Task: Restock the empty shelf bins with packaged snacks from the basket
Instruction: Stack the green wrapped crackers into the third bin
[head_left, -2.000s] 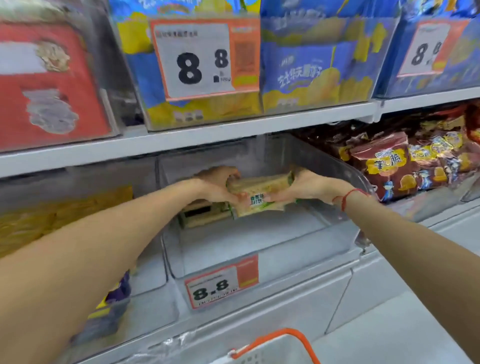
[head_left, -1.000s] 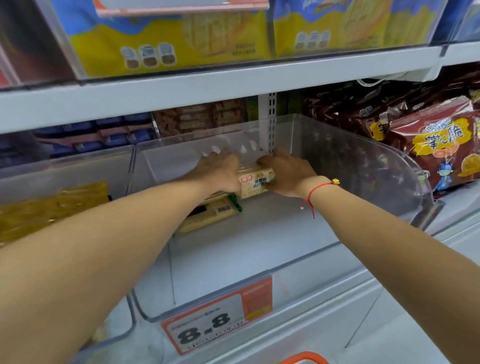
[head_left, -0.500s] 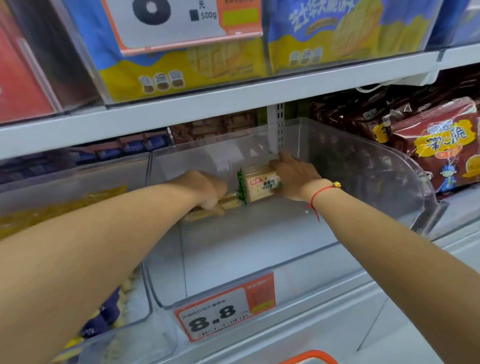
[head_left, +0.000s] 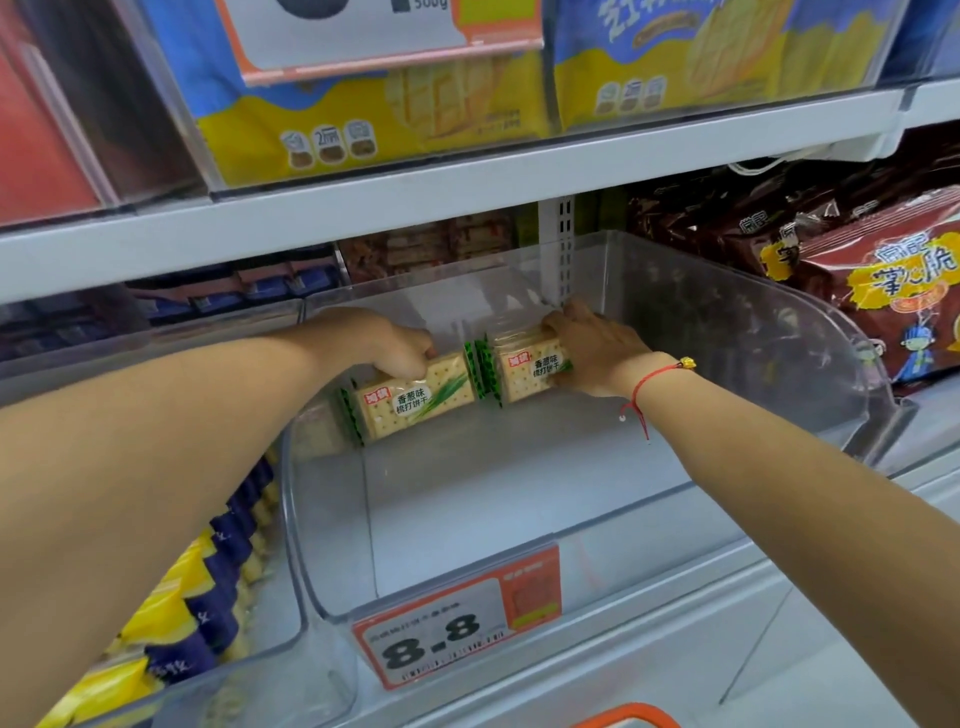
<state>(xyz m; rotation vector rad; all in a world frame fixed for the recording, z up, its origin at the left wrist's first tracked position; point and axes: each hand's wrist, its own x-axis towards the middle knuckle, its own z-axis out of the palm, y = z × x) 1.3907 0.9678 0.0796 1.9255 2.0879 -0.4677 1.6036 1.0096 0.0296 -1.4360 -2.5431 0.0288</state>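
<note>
At the back of the clear bin (head_left: 737, 332), two cracker packs lay end to end.
Left hand (head_left: 387, 345) curled its fingers on the left pack (head_left: 415, 402); right hand (head_left: 592, 353) clasped the right pack (head_left: 530, 371); basket handle (head_left: 626, 717) showed below.

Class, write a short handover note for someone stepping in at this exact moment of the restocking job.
Left hand: grips the left cracker pack at the back of the clear bin.
Right hand: holds the right cracker pack against the bin's back right corner.
Done: two packs side by side along the back wall.
Left: the bin's front floor is bare; keep filling from the basket, only its orange handle showing at bottom edge.
</note>
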